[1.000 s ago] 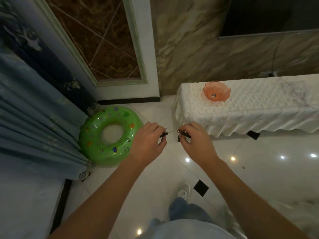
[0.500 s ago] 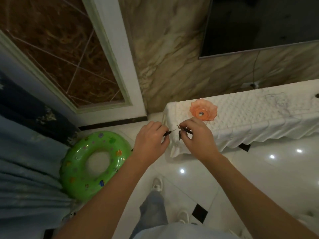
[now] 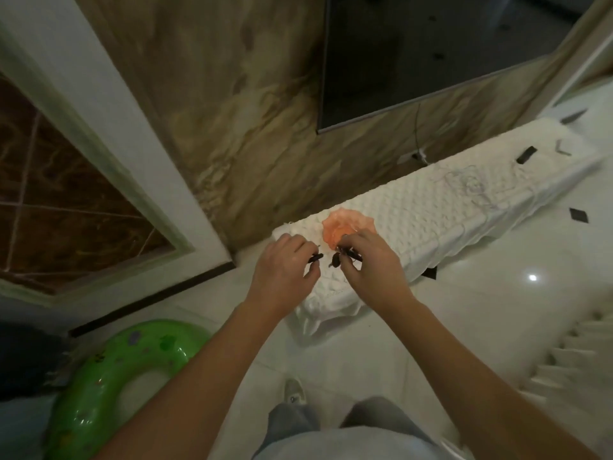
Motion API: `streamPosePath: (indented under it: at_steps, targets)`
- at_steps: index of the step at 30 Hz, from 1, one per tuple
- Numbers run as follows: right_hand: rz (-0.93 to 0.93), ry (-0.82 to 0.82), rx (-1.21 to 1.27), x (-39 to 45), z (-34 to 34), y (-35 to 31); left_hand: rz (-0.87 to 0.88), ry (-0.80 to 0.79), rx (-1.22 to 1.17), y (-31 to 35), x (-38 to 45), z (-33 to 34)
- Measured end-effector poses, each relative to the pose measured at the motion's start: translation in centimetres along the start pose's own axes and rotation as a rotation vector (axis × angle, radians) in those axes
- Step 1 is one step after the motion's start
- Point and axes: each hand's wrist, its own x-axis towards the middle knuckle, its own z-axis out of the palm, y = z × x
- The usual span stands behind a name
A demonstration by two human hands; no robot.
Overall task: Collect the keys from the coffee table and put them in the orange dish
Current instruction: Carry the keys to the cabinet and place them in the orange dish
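Note:
The orange dish, frilled and translucent, sits near the left end of a long low cabinet draped in a white textured cloth. My left hand pinches a dark-headed key just left of the dish. My right hand holds several dark-headed keys at the dish's near rim, its fingers partly covering the dish. Both hands hover over the cabinet's left end.
A green inflatable swim ring lies on the glossy white floor at lower left. A marble wall with a dark TV screen rises behind the cabinet. Small dark items lie at the cabinet's far right end. My shoe is below.
I have walked closer to the cabinet; both hands, still holding keys, moved from over the floor to the cabinet's left end, with the right hand now at the dish's rim.

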Motion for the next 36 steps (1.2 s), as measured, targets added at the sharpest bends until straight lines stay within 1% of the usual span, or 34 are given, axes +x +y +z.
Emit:
streamPosePath:
  at_steps: [3,6,15,18,24,29,36]
  targets:
    - [0.089,0.034,0.000,1.7,-0.9,1.5,0.032,-0.075,-0.040,0.1,3.4,1.2]
    - [0.145,0.049,0.019,3.5,-1.5,3.5,0.072,-0.114,-0.055,0.2,6.4,2.8]
    - [0.169,0.067,0.073,10.6,-1.2,11.7,0.146,-0.164,0.005,0.1,15.5,7.6]
    - [0.158,0.031,0.071,13.0,-1.1,14.0,0.134,-0.194,0.031,-0.6,18.1,9.0]
    - [0.140,-0.026,0.078,17.1,-0.7,16.7,0.099,-0.243,0.048,-2.1,21.4,11.2]
    - [0.197,-0.039,0.089,19.2,0.4,18.4,0.145,-0.282,0.057,-3.2,23.9,13.5]
    - [0.308,-0.076,0.056,20.6,4.3,21.7,0.237,-0.432,0.028,-6.8,26.0,19.0]
